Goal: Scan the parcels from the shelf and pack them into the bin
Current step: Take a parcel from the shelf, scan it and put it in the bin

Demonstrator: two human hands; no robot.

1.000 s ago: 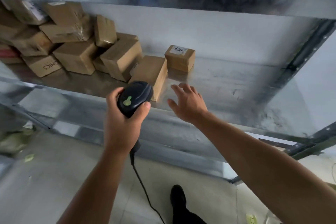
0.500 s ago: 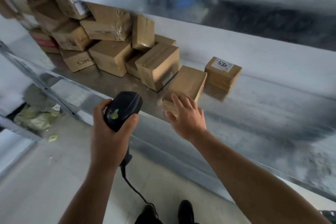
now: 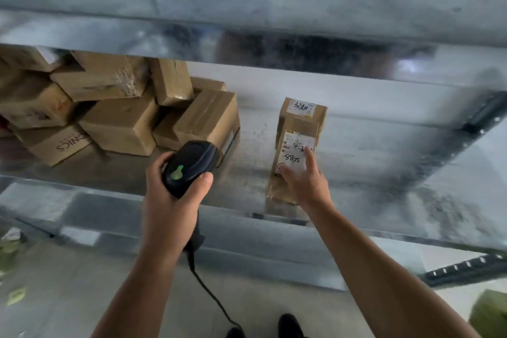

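My left hand grips one black scanner. My right hand is on one labelled parcel near the shelf front edge; can't tell if it's gripping. One small parcel sits just behind it, and roughly nine are in the pile on the left.

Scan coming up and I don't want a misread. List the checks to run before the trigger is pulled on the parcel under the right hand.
1. Scanner gripped in left hand: ok.
2. Parcel label faces up: ok.
3. Label free of fingers: not ok, right hand covers its lower part.
4. Scanner aimed at label: cannot tell.
5. Bin ready: cannot tell, out of view.
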